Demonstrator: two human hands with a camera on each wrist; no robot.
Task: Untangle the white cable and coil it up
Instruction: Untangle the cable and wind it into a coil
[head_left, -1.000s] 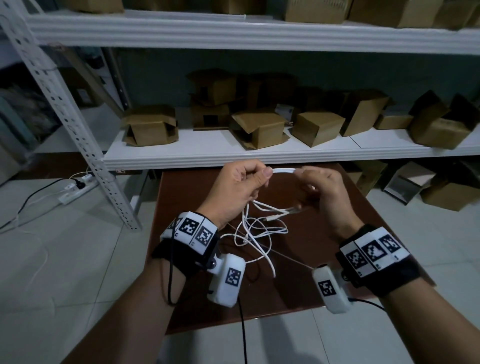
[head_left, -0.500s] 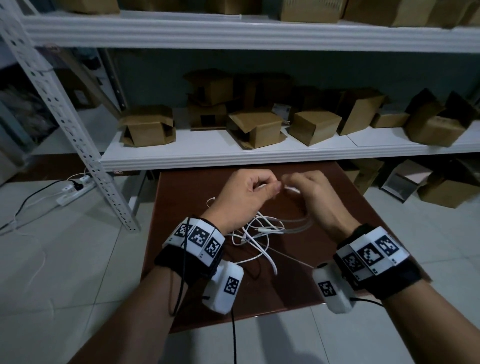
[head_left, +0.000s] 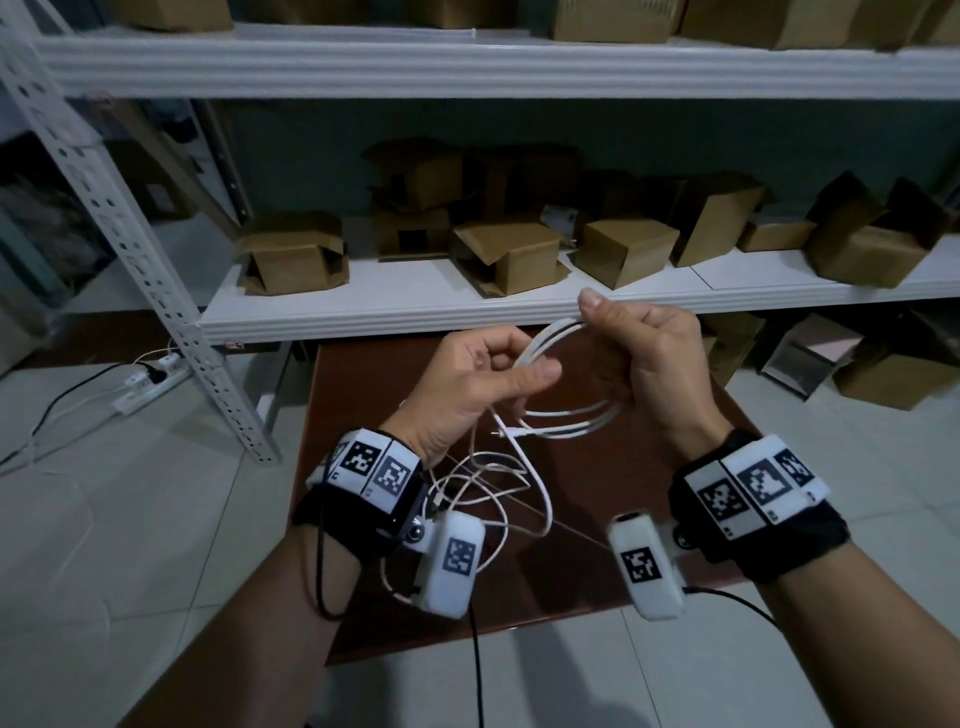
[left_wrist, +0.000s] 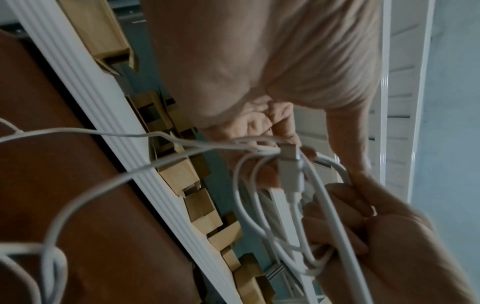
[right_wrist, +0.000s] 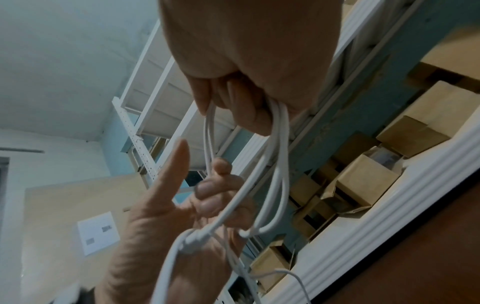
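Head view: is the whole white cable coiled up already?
No: a few loops of the white cable hang between the left hand and right hand, the rest trails loose over the brown table.

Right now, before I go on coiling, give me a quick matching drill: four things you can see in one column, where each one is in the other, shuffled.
1. thin white cable
2. brown cardboard boxes
3. white power strip
4. dark brown wooden table

a. on the tiled floor, left
b. under both hands
c. looped between left hand and right hand
d. on the white shelf

Pairs: 1-c, 2-d, 3-a, 4-b
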